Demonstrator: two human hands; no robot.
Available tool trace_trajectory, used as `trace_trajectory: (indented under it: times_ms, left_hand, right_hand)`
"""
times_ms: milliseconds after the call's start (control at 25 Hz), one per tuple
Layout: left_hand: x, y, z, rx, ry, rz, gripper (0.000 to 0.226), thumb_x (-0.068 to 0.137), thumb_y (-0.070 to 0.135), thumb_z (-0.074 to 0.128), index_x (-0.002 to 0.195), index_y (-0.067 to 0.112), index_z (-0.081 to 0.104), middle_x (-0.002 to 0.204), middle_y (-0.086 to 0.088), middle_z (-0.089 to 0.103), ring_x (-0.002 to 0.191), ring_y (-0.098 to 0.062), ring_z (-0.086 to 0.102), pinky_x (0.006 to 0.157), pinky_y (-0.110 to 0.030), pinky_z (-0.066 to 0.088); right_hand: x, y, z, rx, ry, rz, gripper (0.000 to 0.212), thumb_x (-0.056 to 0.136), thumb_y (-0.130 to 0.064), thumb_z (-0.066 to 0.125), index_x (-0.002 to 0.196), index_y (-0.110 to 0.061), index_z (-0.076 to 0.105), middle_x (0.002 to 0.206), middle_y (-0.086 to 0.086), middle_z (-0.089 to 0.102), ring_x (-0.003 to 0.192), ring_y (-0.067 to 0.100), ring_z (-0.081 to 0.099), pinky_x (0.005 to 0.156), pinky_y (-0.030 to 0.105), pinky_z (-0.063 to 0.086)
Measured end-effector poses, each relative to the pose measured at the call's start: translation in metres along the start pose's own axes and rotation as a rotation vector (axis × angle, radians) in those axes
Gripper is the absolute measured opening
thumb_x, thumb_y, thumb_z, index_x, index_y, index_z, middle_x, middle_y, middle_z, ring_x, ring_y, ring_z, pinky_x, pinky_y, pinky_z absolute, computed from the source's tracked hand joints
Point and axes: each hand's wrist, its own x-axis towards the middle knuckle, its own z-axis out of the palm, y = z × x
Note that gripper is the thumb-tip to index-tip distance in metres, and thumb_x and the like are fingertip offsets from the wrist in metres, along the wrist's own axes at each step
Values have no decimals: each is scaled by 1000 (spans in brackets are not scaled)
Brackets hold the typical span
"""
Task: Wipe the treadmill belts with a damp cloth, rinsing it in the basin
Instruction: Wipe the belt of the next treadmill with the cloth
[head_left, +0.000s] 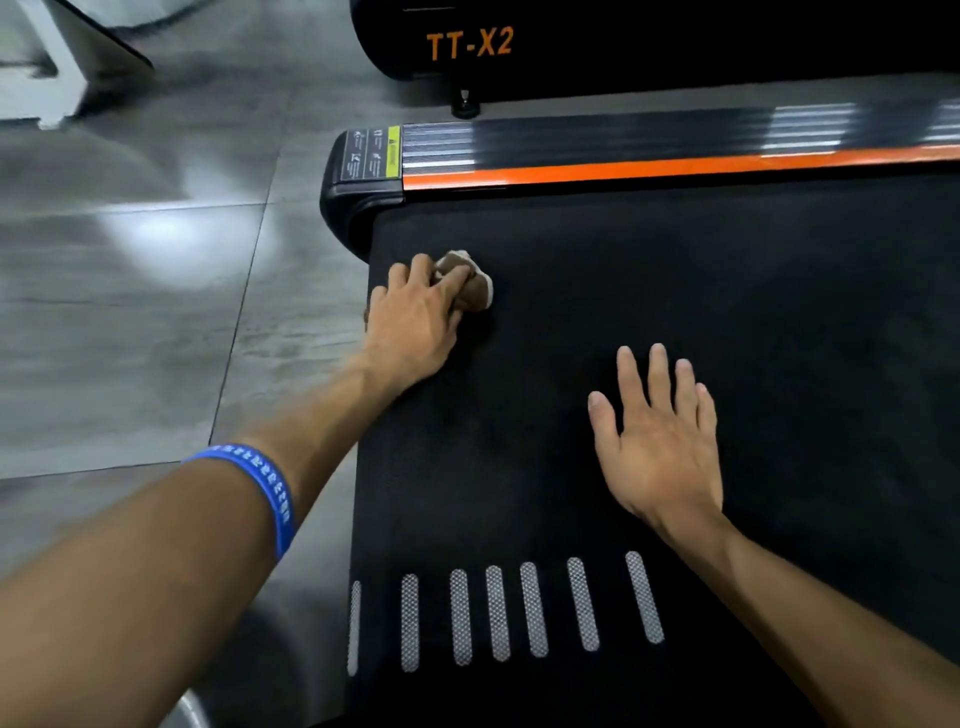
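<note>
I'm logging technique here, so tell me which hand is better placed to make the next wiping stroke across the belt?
The left hand. It already grips the bunched cloth against the treadmill belt near its end edge. The right hand lies flat and open on the belt, holding nothing, probably just bracing.

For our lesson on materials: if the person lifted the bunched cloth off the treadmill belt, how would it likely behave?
The cloth looks crumpled under the left hand, so it would probably hang floppy, not stiff. Being small and wadded, it seems light, though dampness could add some weight. On the textured belt it likely drags rather than slides freely.
</note>
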Motion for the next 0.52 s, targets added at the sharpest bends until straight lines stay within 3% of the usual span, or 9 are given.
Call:
trace_trajectory:
  times_ms: [240, 320, 400, 440, 520]
  left_hand:
    - [-131, 24, -16, -40, -51, 438, 61, 86, 42, 42, 146, 31, 36, 125, -4, 45, 99, -25, 46, 76, -41, 44]
    - [-154, 18, -25, -190, -156, 437, 66, 84, 50, 43, 148, 41, 29, 134, 4, 43, 113, -20, 42, 96, -43, 37]
    - [-156, 6, -41, -612, -370, 267, 79, 82, 50, 52, 149, 53, 10, 149, 15, 32, 138, -9, 25, 118, -44, 9]
    - [-157, 1, -49, -788, -415, 186, 85, 79, 49, 56, 147, 57, 6, 154, 18, 25, 143, -4, 16, 121, -42, 0]
    - [-167, -11, -51, -857, -321, 60, 91, 73, 53, 61, 146, 57, 7, 159, 16, 15, 146, -5, 9, 122, -43, 6]
  right_hand:
    - [1, 1, 4, -8, -38, -11, 63, 100, -55, 10, 157, -28, -2, 164, 5, -9, 150, 26, -11, 122, 43, -5]
    - [6, -1, -8, 113, -98, 55, 62, 101, -50, 23, 157, -29, 4, 165, 3, -7, 151, 23, -11, 122, 42, -5]
    - [2, -15, -28, 304, -102, 38, 65, 99, -45, 41, 156, -27, 18, 165, 3, 5, 151, 22, -2, 123, 41, 1]
    - [-6, -25, -36, 375, -41, -128, 64, 97, -44, 47, 154, -26, 24, 164, 3, 12, 151, 22, 4, 123, 39, 4]
    - [-33, -53, -37, 348, -36, -660, 59, 98, -47, 43, 153, -32, 26, 164, -2, 14, 151, 17, 4, 123, 34, 5]
